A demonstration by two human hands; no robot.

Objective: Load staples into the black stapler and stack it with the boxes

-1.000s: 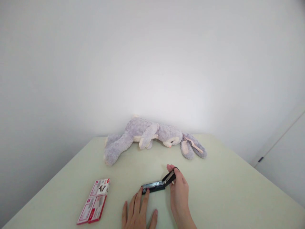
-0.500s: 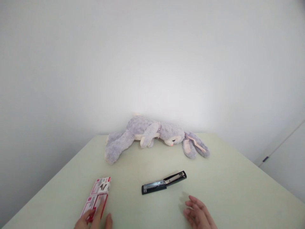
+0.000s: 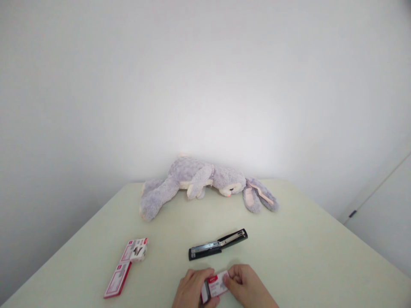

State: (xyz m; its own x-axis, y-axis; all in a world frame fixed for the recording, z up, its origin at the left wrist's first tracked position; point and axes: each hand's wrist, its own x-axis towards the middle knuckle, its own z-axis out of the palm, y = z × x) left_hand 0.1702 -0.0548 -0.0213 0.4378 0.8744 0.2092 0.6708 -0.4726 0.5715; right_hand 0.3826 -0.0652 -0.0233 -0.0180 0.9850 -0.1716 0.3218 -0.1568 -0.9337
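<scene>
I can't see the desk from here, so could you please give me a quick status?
Both hands, left and right, hold one small staple box. Stapler lies open just beyond, untouched. Nothing between.

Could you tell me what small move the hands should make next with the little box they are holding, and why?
Probably slide the small red and white box open. Both the left hand and right hand pinch its ends, and the black stapler lies swung open flat on the table just beyond, its channel exposed.
</scene>
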